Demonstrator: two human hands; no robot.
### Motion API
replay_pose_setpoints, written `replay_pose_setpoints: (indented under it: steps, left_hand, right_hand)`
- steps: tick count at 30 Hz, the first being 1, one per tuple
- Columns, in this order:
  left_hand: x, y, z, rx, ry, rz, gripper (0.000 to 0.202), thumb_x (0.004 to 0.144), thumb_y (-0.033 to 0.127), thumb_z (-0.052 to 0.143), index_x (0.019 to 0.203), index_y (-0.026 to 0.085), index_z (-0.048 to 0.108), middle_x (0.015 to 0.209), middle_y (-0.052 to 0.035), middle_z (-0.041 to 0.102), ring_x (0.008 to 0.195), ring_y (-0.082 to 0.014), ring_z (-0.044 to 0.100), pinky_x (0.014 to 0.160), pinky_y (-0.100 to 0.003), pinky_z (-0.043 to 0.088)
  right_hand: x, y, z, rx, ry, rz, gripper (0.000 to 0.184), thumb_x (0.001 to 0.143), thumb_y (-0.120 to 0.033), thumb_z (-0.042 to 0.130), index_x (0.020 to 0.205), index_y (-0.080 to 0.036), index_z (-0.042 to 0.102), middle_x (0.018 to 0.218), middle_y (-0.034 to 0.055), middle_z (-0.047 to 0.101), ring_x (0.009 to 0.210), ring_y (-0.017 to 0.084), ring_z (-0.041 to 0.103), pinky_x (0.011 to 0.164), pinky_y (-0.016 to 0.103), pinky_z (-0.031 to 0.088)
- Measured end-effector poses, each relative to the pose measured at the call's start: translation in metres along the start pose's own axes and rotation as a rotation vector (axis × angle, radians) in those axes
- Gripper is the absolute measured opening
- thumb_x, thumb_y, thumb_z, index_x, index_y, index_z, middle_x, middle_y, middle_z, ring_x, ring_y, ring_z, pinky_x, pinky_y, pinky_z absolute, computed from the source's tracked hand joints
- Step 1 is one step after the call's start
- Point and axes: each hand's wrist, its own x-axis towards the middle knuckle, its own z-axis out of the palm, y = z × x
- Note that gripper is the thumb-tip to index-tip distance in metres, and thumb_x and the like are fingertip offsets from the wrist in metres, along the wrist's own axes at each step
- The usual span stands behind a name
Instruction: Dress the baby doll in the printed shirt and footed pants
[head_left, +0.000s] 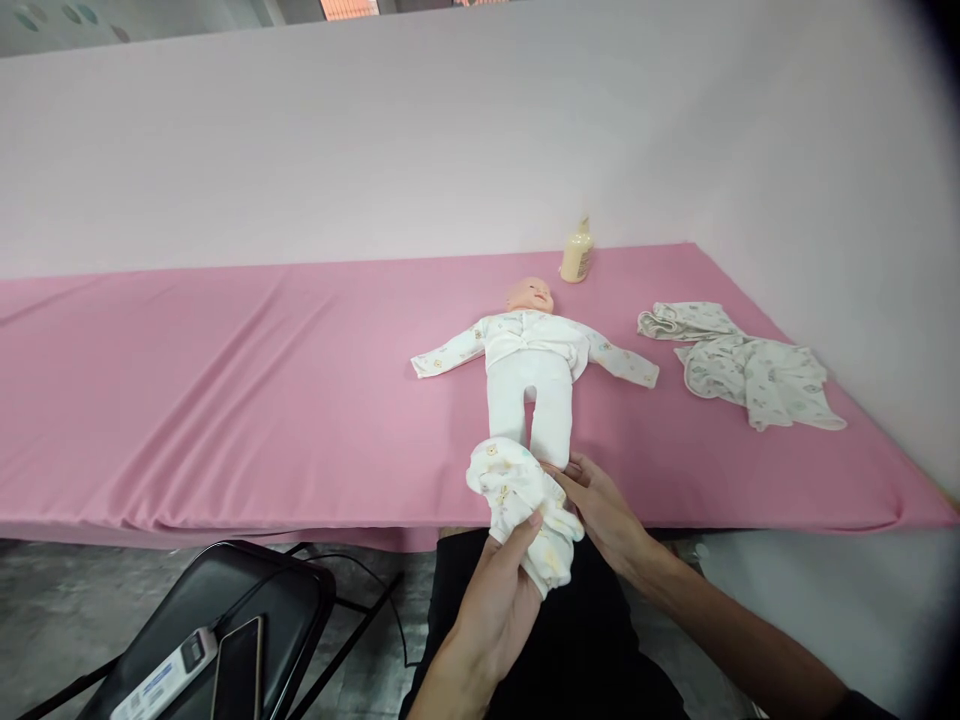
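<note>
A baby doll (530, 296) lies on its back on the pink-covered table, arms spread. It is dressed in a white patterned top (495, 335) and plain white leggings (551, 395). My left hand (499, 600) grips a bunched white baby garment (517, 490) with a small coloured print, probably pants, at the front edge of the table. The bunched cloth covers the lower end of one doll leg. My right hand (600, 505) is at the foot end of the other leg, its fingers closed around the foot, which is mostly hidden.
A pale yellow pump bottle (577, 254) stands by the wall behind the doll's head. White printed baby clothes (750, 365) lie on the pink cloth (315, 400) at right. Below left, a black folding chair (285, 590) holds a phone (238, 670) and a power strip (169, 678).
</note>
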Motion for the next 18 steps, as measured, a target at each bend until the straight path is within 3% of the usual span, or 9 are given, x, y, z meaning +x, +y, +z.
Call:
replay_pose_setpoints:
  steps: [4,7,12,15,18]
  left_hand:
    - [0.008,0.001,0.007,0.004,-0.041,0.033,0.053,0.091,0.023,0.061,0.142,0.026,0.047,0.137,-0.0074,0.056,0.123,-0.0206,0.056,0.111,-0.037,0.039]
    - [0.009,0.000,0.008,-0.008,-0.059,0.053,0.052,0.093,0.024,0.058,0.143,0.026,0.045,0.139,-0.0076,0.054,0.125,-0.0210,0.054,0.111,-0.037,0.039]
    - [0.005,-0.002,0.011,0.026,-0.035,0.084,0.053,0.093,0.023,0.057,0.144,0.024,0.042,0.138,-0.0081,0.054,0.127,-0.0219,0.051,0.109,-0.036,0.039]
    - [0.005,-0.003,0.013,0.042,-0.040,0.097,0.051,0.093,0.025,0.057,0.142,0.023,0.045,0.136,-0.0081,0.055,0.126,-0.0215,0.051,0.107,-0.034,0.040]
    - [0.006,-0.003,0.014,0.052,-0.043,0.111,0.050,0.093,0.028,0.058,0.141,0.023,0.047,0.134,-0.0077,0.057,0.124,-0.0213,0.053,0.106,-0.033,0.041]
  right_hand:
    - [-0.003,-0.002,-0.002,-0.125,0.026,-0.041,0.049,0.081,-0.043,0.070,0.124,-0.025,0.054,0.117,0.0057,0.067,0.099,0.021,0.065,0.082,0.034,0.053]
    - [-0.006,-0.002,-0.009,-0.366,0.034,-0.162,0.051,0.085,-0.045,0.065,0.128,-0.024,0.051,0.114,0.0069,0.067,0.099,0.022,0.063,0.085,0.038,0.051]
    - [-0.012,-0.010,-0.018,-0.729,0.141,-0.449,0.029,0.088,-0.046,0.060,0.105,-0.022,0.062,0.106,0.0069,0.063,0.098,0.022,0.059,0.089,0.036,0.046]
    - [-0.021,-0.022,-0.016,-0.748,-0.022,-0.393,0.026,0.093,-0.046,0.052,0.093,-0.022,0.063,0.098,0.0052,0.063,0.093,0.020,0.058,0.085,0.033,0.045]
    - [-0.029,-0.032,-0.011,-0.718,-0.188,-0.267,0.026,0.089,-0.046,0.057,0.097,-0.022,0.060,0.098,0.0036,0.064,0.093,0.020,0.058,0.082,0.032,0.045]
